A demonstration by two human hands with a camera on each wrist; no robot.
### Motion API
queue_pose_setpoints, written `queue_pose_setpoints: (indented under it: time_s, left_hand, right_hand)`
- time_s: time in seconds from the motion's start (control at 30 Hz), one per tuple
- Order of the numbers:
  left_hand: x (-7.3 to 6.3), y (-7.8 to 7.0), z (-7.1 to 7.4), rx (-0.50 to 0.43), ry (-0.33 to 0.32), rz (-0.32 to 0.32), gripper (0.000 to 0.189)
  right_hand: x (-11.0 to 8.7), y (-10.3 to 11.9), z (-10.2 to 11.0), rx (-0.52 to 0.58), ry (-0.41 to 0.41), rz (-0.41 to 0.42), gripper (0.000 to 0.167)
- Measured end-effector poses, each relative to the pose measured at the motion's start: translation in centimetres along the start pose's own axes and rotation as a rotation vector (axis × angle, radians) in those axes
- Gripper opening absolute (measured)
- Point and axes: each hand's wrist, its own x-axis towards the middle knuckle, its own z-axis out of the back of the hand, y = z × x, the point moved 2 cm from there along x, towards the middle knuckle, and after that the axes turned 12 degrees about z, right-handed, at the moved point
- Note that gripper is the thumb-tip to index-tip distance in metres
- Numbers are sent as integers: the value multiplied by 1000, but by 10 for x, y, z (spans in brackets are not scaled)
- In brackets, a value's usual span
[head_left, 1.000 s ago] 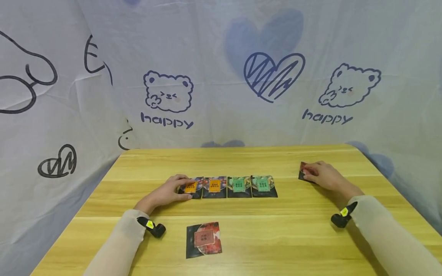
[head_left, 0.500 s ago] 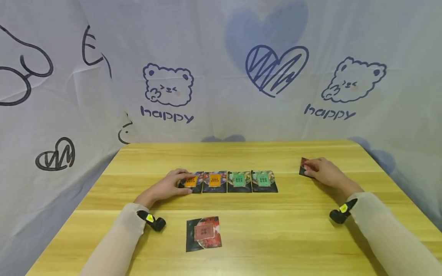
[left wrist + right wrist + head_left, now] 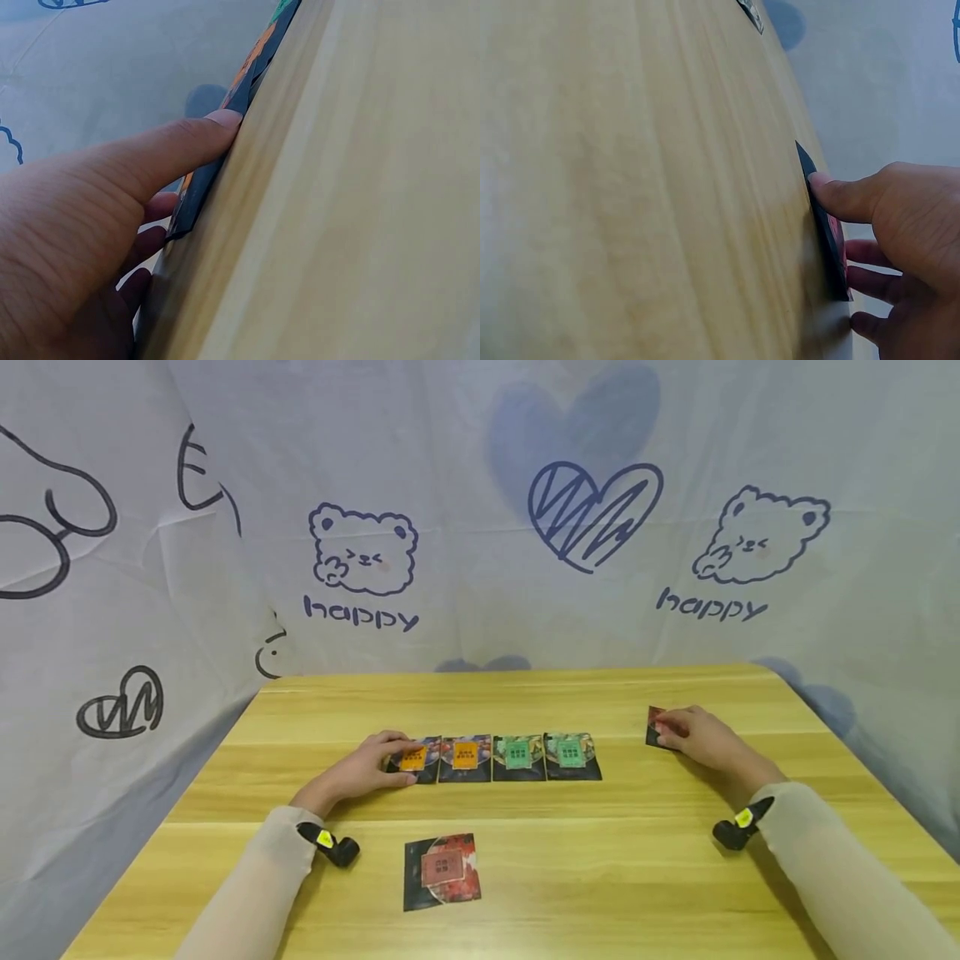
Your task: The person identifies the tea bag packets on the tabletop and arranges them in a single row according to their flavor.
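Note:
My left hand (image 3: pixel 356 772) rests at the left end of a row of flat sachets. Its extended thumb and fingers touch the leftmost orange-labelled sachet (image 3: pixel 427 768); in the left wrist view the thumb lies on that sachet's dark near edge (image 3: pixel 202 187). Beside it in the row are another orange-labelled sachet (image 3: pixel 465 758) and two green-labelled ones, the first (image 3: pixel 518 758) left of the second (image 3: pixel 573 757). Farther right, my right hand (image 3: pixel 708 739) pinches a red and black sachet (image 3: pixel 653 731) between thumb and fingers, partly covering it. The right wrist view shows its dark edge (image 3: pixel 821 217) close to the tabletop.
A separate red-labelled sachet (image 3: pixel 442 870) lies on the wooden table (image 3: pixel 585 877), nearer to me than the row. Behind the table's far edge hangs a pale cloth (image 3: pixel 465 568) with bear and heart drawings. It also covers the left side.
The head view has shifted slightly up and down. Both hands and all the sachets keep their places on the table.

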Motion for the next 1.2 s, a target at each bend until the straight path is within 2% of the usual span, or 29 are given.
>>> queue_pose_setpoints:
  time_s: [0.4,0.73,1.2]
  left_hand:
    - [4,2,-2,-12,3,-2,66]
    - [2,3,-2,-9,0,-10,65]
    - [1,4,-2,12,-8,-8,65]
  right_hand:
    - [-2,2,-4,20,-19,5,53]
    - [-3,4,-7,66,-23,23,51]
    - [-4,18,-13,120,-8,14,50]
